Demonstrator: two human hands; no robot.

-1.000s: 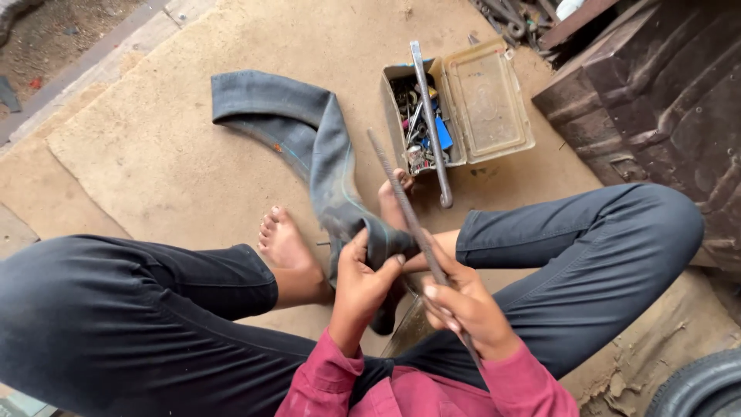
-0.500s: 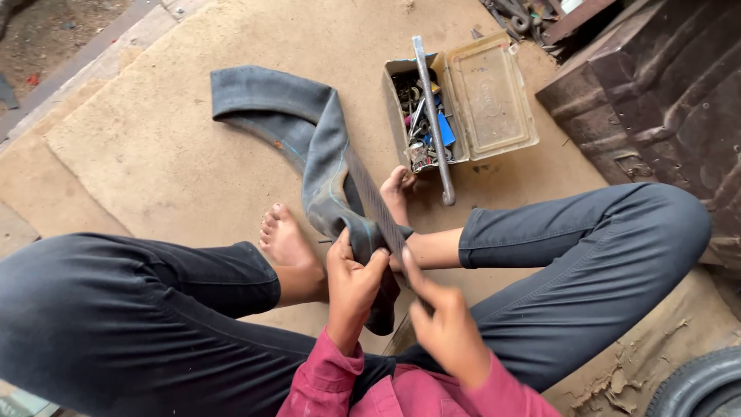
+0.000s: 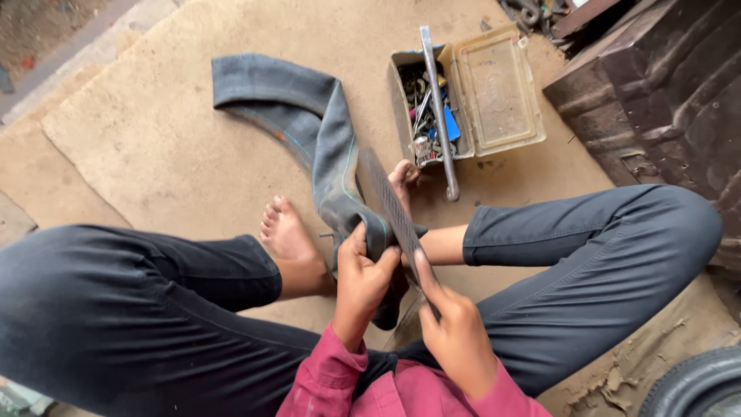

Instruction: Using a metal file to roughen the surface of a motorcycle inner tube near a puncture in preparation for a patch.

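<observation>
I sit on the floor with both legs in dark trousers spread and bare feet forward. My left hand point(image 3: 361, 272) grips a fold of a flat grey rubber inner tube point(image 3: 309, 116) that trails off over the mat to the upper left. My right hand point(image 3: 455, 333) holds the near end of a long flat metal file point(image 3: 390, 205), whose rough face lies across the tube's fold just above my left thumb.
An open metal toolbox point(image 3: 494, 93) full of small tools stands ahead, with a long steel bar point(image 3: 438, 108) across it. Dark rusty metal parts point(image 3: 664, 85) fill the right side. A tyre point(image 3: 695, 382) shows at the bottom right. Tan matting point(image 3: 154, 139) covers the floor.
The file has slid down and back toward me across the tube fold, and my right hand has drawn closer to my body. My left hand keeps its grip on the tube.
</observation>
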